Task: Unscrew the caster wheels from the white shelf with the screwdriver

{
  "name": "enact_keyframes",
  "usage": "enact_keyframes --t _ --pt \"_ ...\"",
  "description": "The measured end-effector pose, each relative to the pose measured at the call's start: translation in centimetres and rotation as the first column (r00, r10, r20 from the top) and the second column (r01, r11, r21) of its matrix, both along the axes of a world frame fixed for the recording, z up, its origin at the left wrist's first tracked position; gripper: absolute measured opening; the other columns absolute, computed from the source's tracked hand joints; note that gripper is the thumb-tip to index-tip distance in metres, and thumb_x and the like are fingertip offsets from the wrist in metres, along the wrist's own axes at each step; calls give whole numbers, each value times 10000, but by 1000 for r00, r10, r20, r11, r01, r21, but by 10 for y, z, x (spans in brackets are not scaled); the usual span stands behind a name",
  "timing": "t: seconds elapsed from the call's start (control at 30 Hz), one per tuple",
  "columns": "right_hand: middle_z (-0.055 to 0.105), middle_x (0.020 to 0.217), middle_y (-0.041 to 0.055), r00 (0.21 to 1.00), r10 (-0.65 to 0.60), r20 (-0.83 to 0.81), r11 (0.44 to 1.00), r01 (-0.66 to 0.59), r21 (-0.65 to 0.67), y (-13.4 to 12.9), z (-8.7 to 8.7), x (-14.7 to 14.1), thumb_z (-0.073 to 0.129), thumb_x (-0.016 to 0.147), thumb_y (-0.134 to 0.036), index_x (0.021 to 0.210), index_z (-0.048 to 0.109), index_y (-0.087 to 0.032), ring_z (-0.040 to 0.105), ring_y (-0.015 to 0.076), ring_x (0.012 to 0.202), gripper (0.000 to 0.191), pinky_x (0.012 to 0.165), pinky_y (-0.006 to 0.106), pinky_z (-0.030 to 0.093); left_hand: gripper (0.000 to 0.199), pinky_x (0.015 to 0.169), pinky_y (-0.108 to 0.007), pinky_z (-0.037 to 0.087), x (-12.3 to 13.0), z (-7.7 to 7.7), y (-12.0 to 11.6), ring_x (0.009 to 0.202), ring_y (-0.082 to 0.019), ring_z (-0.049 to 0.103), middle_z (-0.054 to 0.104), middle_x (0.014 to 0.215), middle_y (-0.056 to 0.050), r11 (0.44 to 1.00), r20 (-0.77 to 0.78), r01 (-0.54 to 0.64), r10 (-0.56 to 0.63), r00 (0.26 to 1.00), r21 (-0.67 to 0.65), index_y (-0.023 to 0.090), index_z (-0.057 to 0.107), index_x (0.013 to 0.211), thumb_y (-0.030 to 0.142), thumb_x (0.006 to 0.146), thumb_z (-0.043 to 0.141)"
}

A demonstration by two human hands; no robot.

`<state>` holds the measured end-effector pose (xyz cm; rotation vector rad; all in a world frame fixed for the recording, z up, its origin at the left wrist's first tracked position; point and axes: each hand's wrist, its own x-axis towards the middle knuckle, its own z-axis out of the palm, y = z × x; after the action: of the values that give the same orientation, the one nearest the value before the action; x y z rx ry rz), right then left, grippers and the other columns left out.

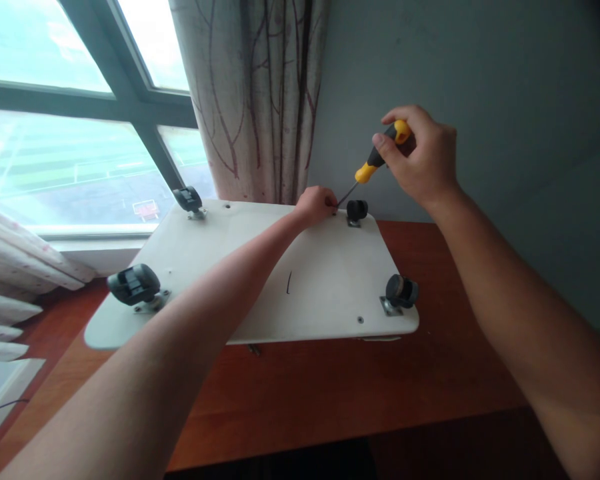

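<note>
My right hand (425, 157) is closed around the yellow and black handle of a screwdriver (365, 173). The screwdriver slants down and left, its thin shaft ending at the far edge of a white board (330, 287). Right beside that tip, my left hand (317, 205) rests on the board with its fingers curled together. Whatever the left fingers pinch is hidden. A black caster (357, 211) on a metal plate stands just right of the tip. Another caster (401, 291) sits at the board's near right corner.
Two more casters, one far left (189, 200) and one near left (135, 285), stick up from the board. Under it lies a reddish-brown wooden table (300, 400). A curtain (260, 100) and a grey wall (470, 67) stand close behind; a window (70, 160) is at left.
</note>
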<state>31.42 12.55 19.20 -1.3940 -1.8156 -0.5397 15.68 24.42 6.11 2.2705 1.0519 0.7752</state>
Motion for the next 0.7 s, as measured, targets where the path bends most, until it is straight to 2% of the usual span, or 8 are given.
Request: enact_keyframes --t 0.13,0.27,0.5,0.7 --pt "705 923 43 1000 17 -15 1000 -17 -1 -1 0 0 518 918 -576 1094 603 -340 637 256 814 306 784 434 506 176 768 -273 504 0 1 -1 815 -193 683 739 810 -37 1000 -30 -8 8 1000 11 181 784 848 141 677 766" --pt "702 899 41 1000 8 -17 1000 -7 28 2 -2 1 517 924 -568 1094 608 -311 640 236 780 321 765 411 510 169 765 -291 502 0 3 -4 810 -209 679 736 805 -48 1000 -59 -15 16 998 21 181 789 849 160 684 763" --pt "700 875 5 1000 15 4 999 -15 38 8 -7 4 529 911 -574 1094 624 -330 661 226 779 320 729 377 514 187 755 -296 495 0 4 -5 795 -215 679 732 794 -49 999 -87 -6 9 996 33 177 795 874 168 692 752" --pt "701 857 3 999 33 8 999 -33 -16 15 -2 7 564 900 -532 1051 628 -337 647 227 778 255 752 385 509 186 777 -288 497 0 7 -8 817 -217 685 736 814 -48 999 -142 -2 9 990 50 186 798 891 170 714 745"
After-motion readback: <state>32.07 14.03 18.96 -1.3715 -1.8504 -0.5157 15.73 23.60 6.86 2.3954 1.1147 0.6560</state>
